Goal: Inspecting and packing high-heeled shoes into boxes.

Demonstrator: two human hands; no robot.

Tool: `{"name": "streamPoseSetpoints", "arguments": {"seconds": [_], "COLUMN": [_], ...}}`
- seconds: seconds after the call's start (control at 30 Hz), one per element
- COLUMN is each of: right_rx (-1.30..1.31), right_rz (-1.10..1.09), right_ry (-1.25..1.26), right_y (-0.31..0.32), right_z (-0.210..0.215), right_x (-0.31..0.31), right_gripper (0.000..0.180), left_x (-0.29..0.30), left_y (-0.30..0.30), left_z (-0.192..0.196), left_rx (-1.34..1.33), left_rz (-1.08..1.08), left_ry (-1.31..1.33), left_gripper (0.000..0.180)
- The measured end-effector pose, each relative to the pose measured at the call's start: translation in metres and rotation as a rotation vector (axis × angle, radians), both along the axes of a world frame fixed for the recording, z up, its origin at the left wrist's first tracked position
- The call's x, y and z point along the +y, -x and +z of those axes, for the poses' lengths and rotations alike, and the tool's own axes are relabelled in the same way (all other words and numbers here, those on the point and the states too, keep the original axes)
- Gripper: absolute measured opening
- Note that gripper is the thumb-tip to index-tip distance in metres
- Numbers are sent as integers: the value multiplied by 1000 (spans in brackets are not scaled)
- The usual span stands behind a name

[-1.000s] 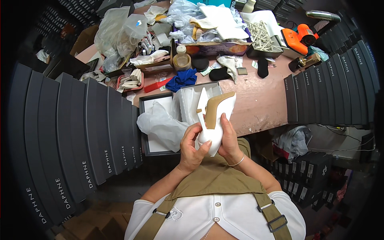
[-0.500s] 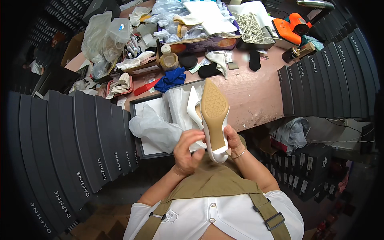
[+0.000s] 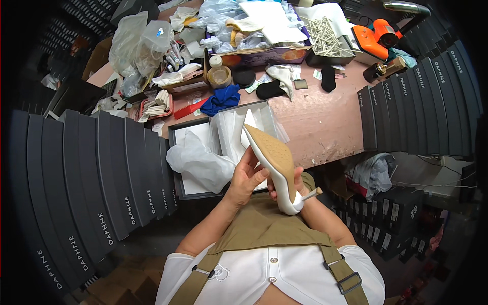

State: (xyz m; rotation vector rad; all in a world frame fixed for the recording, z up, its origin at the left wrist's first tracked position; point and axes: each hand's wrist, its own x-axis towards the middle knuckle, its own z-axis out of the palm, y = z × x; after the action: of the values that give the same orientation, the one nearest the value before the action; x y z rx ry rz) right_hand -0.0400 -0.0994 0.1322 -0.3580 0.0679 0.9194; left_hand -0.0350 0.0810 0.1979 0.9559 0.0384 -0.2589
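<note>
A white shoe (image 3: 277, 165) is at the frame's centre, tan sole (image 3: 275, 149) facing up. The right hand (image 3: 300, 184), partly hidden, wraps its back part; the left hand (image 3: 247, 175) is half curled at its left side, whether pinching I cannot tell. Light support, clear of the thin heel (image 3: 311, 193), would probably spare the white surface.

shoe (image 3: 278, 184): white | sole (image 3: 273, 149): tan, faint mottled pattern | heel tip (image 3: 318, 191): tan | tissue (image 3: 202, 163): white | open shoebox (image 3: 192, 187): dark grey rim, white inside | cloth (image 3: 221, 100): blue | comb (image 3: 187, 111): red | worktop (image 3: 321, 119): pink, dark scuffs | apron (image 3: 274, 227): plain olive | shirt (image 3: 300, 264): white | stacked boxes (image 3: 113, 175): dark grey, white lettering
</note>
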Motion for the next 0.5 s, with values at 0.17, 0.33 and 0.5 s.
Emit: {"name": "streamPoseSetpoints", "arguments": {"seconds": [0.17, 0.33, 0.5], "right_rx": [94, 104, 313], "right_rz": [-16, 127, -136], "right_ry": [-306, 1, 172], "right_y": [-1, -6, -8], "right_z": [-7, -13, -11], "right_x": [18, 24, 21], "right_gripper": [99, 72, 65], "left_x": [-6, -1, 30], "left_y": [-5, -16, -27], "left_z": [6, -7, -6], "left_rx": [41, -112, -101], "left_rz": [121, 284, 405], "left_ry": [55, -117, -458], "left_gripper": [76, 67, 63]}}
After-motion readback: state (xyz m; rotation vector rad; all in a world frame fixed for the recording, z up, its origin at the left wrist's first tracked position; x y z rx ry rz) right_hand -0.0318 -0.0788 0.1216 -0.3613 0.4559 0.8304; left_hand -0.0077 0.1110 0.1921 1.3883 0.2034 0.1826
